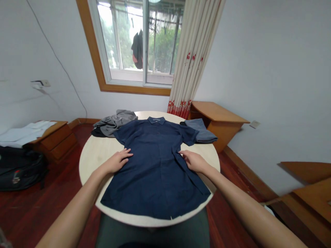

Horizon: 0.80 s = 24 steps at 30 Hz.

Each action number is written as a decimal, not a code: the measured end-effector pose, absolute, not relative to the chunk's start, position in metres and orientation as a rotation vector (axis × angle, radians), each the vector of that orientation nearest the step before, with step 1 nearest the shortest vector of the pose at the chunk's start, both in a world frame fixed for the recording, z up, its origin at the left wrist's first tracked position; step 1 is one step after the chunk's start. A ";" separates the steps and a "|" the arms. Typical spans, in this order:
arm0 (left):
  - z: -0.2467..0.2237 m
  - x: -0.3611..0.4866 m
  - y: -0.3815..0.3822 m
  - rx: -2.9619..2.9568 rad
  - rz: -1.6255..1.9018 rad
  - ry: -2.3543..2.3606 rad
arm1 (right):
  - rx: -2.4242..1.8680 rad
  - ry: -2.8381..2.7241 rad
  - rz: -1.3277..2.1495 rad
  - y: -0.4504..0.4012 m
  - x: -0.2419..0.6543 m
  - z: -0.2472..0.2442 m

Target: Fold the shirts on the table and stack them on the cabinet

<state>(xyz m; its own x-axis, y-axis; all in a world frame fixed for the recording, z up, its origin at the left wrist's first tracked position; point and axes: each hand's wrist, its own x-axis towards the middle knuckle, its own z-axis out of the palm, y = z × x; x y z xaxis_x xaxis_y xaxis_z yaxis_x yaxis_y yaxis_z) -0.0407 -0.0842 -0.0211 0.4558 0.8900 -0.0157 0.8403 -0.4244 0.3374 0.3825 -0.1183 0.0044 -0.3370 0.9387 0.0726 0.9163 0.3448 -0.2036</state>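
A dark navy short-sleeved shirt [155,165] lies spread out on a round pale table [90,162], its collar at the far side and its hem toward me. My left hand [119,161] rests on the shirt's left side with its fingers spread. At the opposite side edge, my right hand [193,160] is closed with the fabric at its fingertips. A raised fold runs from there down toward the right corner of the hem.
A crumpled grey garment [116,122] lies at the table's back left. Folded blue-grey clothing [200,130] sits at the back right, touching the shirt's sleeve. Beyond it stands a wooden desk [219,113]. A black bag [20,168] is on the left.
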 end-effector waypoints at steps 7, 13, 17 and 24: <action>-0.020 -0.073 -0.151 2.342 0.429 1.429 | -1.457 -2.561 0.490 -0.150 0.410 0.015; -0.003 -0.060 -0.179 2.449 0.306 1.211 | -1.273 -2.757 0.402 -0.175 0.390 0.026; -0.005 -0.050 -0.181 2.455 0.315 1.064 | -1.156 -2.909 0.325 -0.185 0.371 0.035; 0.022 -0.063 -0.172 2.261 0.722 0.882 | -1.048 -2.655 0.566 -0.179 0.385 0.075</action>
